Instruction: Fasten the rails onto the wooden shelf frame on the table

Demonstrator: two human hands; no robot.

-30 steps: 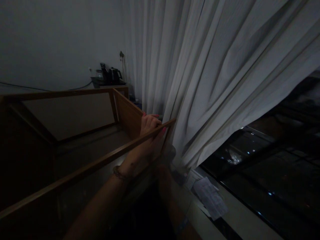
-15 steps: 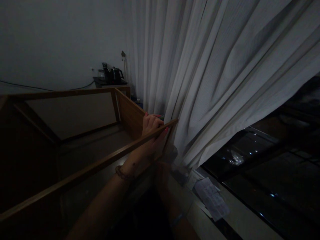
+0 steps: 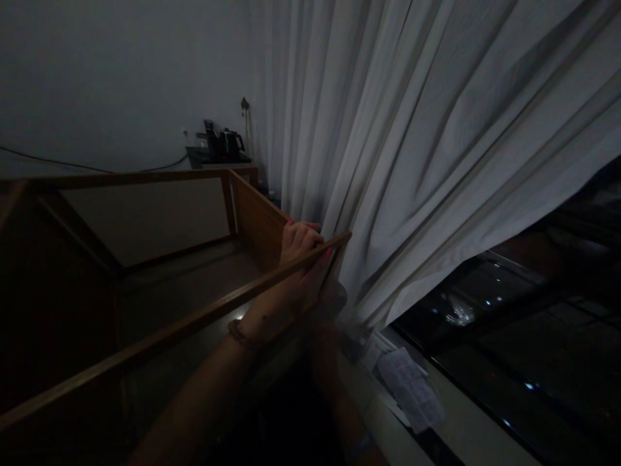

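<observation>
A large wooden cabinet frame (image 3: 145,353) with glass-like panels fills the left and middle of the head view. My left hand (image 3: 299,241), with a beaded bracelet on its wrist, reaches behind the near rail. Its fingers bend over the top of the frame's right-hand end, close to the corner. Lower down, outside that end, is my right hand (image 3: 326,336), dark and smeared by motion, so its fingers cannot be made out. A blurred greyish rounded shape (image 3: 336,296) shows just above it, against the frame's end; its kind is unclear.
White curtains (image 3: 388,142) hang right beside the frame's end. Printed paper (image 3: 412,388) lies on a pale ledge at lower right, by dark glass (image 3: 514,336). A black kettle (image 3: 231,144) stands on a small dark-topped unit by the far wall.
The view has shifted slightly, so the frame and curtains appear a little farther right. My left hand keeps its hold on the frame. My right hand has moved slightly and is more blurred.
</observation>
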